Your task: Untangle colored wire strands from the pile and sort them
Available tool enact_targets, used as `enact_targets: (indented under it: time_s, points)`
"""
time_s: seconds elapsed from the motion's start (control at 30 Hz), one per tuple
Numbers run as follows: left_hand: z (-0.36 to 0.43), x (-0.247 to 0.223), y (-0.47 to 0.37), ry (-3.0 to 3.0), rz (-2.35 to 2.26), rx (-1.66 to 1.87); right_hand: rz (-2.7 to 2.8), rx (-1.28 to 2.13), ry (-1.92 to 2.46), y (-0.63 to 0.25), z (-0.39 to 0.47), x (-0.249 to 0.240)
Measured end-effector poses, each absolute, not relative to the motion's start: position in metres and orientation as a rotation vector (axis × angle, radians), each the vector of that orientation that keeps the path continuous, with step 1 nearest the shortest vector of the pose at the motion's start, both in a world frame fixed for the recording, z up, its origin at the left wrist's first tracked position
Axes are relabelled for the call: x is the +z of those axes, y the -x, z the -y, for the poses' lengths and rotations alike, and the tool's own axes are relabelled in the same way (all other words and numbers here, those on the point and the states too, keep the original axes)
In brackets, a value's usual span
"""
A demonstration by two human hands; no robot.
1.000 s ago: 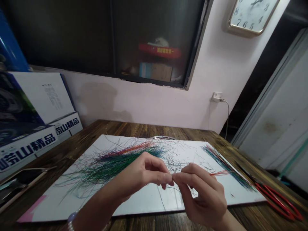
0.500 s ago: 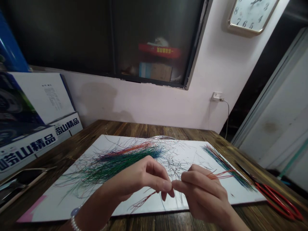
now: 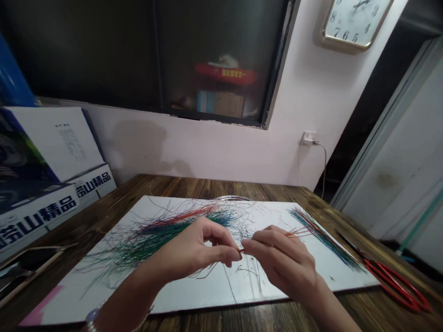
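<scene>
Where my fingertips met half a second ago, a twisted sliver of thin red-orange wiry strands (image 3: pixel 242 251) now shows near the lower centre of the frame, so the twist seems to span two grips. My left hand (image 3: pixel 199 252) and right hand (image 3: pixel 282 256) pinch it tightly, its loose ends splaying beyond the right knuckles. Beneath lies a smooth white rectangular board (image 3: pixel 197 295); beyond, a bristly green-and-red tangle of fine strands (image 3: pixel 152 242), left of centre.
</scene>
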State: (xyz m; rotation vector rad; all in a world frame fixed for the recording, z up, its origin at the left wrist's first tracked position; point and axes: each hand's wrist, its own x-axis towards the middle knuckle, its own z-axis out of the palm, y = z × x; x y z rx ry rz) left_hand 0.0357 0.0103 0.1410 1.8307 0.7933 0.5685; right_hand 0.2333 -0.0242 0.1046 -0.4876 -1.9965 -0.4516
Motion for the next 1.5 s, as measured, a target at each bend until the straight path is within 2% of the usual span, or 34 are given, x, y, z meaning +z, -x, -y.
enact_targets:
  time_s: [0.2, 0.43, 0.77, 1.13, 1.33, 1.5]
  points:
    - [-0.011, 0.144, -0.033, -1.949, -0.882, 0.577, 1.986, -0.218, 0.596, -0.236, 0.021, 0.107]
    - [-0.003, 0.143, -0.038, -2.176, -1.009, 0.77, 1.87, 0.116, 0.79, -0.233, 0.018, 0.106]
    - [-0.004, 0.135, -0.037, -2.754, -0.921, 0.872, 1.995, -0.087, 0.876, -0.24, 0.018, 0.102]
    - [-0.012, 0.14, -0.033, -2.335, -1.136, 0.756, 2.03, -0.322, 0.858, -0.251, 0.015, 0.102]
    - [-0.012, 0.139, -0.035, -2.502, -1.288, 0.894, 2.069, -0.235, 0.77, -0.249, 0.017, 0.104]
    - [-0.014, 0.14, -0.032, -2.427, -1.153, 0.9, 1.958, -0.22, 0.787, -0.254, 0.01, 0.106]
